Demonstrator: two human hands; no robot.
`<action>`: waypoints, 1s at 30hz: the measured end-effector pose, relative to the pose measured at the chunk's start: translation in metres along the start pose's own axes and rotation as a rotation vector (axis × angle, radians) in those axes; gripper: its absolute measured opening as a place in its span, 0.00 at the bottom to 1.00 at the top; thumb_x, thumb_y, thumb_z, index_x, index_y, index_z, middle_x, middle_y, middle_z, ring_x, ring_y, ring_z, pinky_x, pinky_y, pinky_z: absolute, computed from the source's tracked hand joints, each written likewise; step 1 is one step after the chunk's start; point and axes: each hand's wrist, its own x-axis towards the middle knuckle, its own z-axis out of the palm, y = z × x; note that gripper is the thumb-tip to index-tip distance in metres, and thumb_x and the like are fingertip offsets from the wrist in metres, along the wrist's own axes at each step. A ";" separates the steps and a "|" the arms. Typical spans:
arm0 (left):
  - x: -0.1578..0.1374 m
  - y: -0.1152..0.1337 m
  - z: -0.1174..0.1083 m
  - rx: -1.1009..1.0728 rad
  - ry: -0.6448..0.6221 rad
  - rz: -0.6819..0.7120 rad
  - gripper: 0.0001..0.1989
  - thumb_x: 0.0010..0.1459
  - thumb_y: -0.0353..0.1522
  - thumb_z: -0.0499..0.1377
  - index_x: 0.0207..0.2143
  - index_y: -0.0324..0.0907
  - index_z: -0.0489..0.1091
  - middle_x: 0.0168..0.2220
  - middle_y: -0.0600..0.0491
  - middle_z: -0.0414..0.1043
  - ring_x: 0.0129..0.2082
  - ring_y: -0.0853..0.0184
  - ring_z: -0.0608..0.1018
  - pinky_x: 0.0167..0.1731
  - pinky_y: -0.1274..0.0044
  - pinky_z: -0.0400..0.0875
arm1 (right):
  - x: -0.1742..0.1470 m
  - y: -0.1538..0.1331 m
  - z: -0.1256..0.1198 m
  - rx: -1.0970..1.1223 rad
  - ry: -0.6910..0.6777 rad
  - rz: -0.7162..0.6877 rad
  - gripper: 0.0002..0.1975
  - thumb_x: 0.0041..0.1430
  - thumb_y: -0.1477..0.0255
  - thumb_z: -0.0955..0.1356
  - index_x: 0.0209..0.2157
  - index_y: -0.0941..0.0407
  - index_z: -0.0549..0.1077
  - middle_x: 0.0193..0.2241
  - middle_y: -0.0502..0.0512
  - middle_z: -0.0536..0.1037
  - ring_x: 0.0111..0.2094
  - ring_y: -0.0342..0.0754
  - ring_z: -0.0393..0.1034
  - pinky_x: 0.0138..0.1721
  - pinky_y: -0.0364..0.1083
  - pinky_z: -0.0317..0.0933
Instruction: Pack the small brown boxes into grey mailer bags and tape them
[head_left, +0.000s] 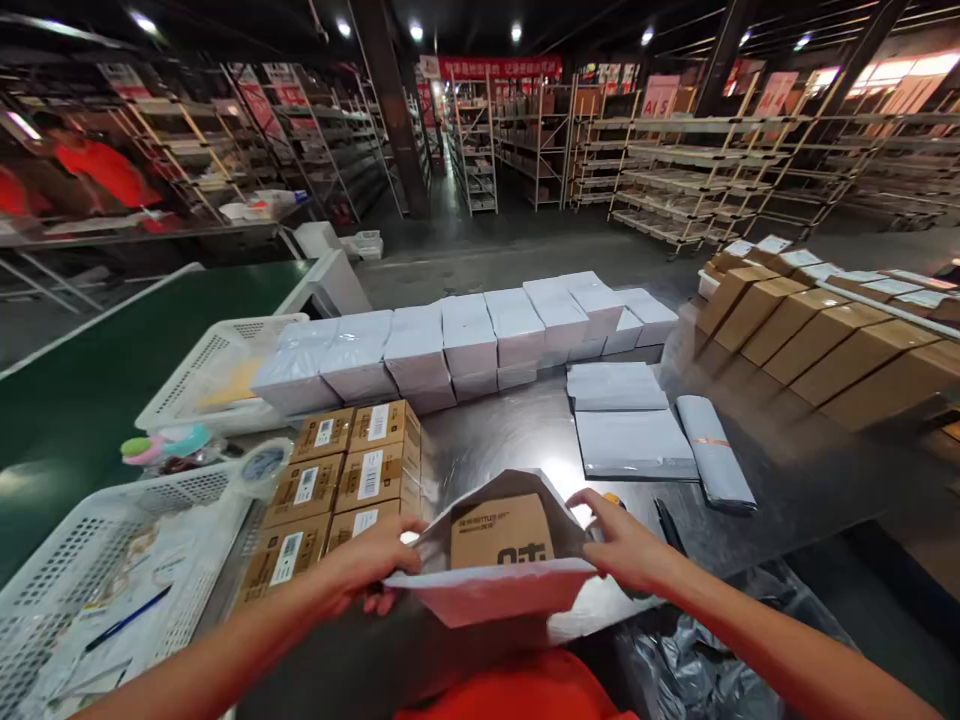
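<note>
Both hands hold a grey mailer bag [495, 590] open at the near edge of the steel table [510, 430]. The left hand [371, 565] pinches the bag's left lip, fingers curled under it; the right hand [626, 545] grips the right lip, thumb on top. Between the two grips a brown box [501, 532] sits in the bag's mouth, its top showing. Just left of the left hand lie stacked small cartons [337, 480]. Beyond the right hand lie flat mailers [626, 425], and what looks like a pen [667, 525] just beside it.
</note>
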 end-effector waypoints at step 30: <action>0.034 0.022 0.006 1.295 0.082 0.802 0.12 0.59 0.26 0.52 0.35 0.42 0.75 0.37 0.49 0.75 0.36 0.61 0.75 0.31 0.74 0.63 | 0.053 -0.019 0.001 -1.208 -0.108 -0.666 0.07 0.62 0.75 0.67 0.40 0.58 0.77 0.39 0.61 0.76 0.43 0.55 0.68 0.37 0.50 0.57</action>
